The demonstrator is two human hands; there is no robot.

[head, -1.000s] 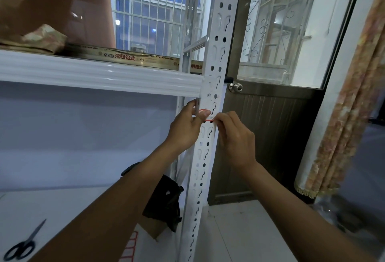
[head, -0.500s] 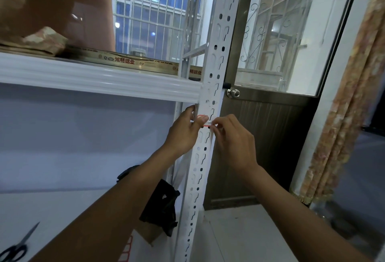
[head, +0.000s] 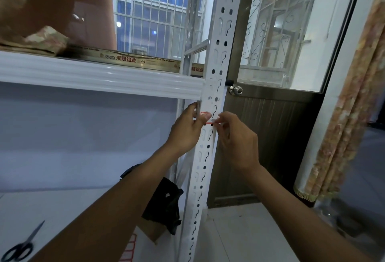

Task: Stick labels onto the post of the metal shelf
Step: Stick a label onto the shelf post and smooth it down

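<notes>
Two thumbs against label (head: pixel 206 118) on post (head: pixel 216 69)

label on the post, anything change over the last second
Little changed: both the left hand and right hand stay at the red-edged label on the post, just under the shelf beam. Only the camera shifted slightly; the scissors stay put.

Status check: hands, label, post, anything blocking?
Left hand thumb pressing red-bordered label on post. Right hand pinching label's right edge. Label sits just below the shelf beam. Nothing blocking.
</notes>
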